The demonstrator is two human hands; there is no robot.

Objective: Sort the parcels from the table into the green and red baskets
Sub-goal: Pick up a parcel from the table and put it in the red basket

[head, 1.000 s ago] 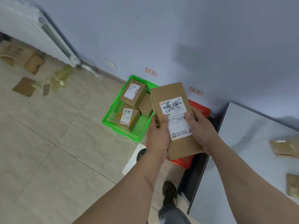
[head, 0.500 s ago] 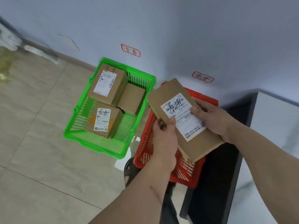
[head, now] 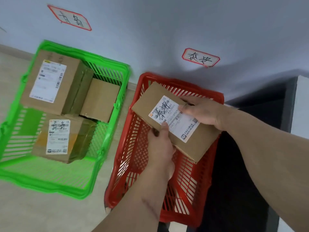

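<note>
Flat cardboard parcel (head: 177,121): held tilted over red basket (head: 133,148), gripped at near edge by left hand (head: 161,144), at far side by right hand (head: 200,113). Green basket (head: 107,131): 3 parcels. Risk: uneven release tips it against the rim.

Pale tiled floor (head: 41,213) down there, and two baskets sit right on it against the wall. The green basket (head: 107,131) is on the left, the red basket (head: 133,148) just beside it on the right, a narrow strip of tile showing between them. At far right, the table (head: 301,106) edge shows.
</note>
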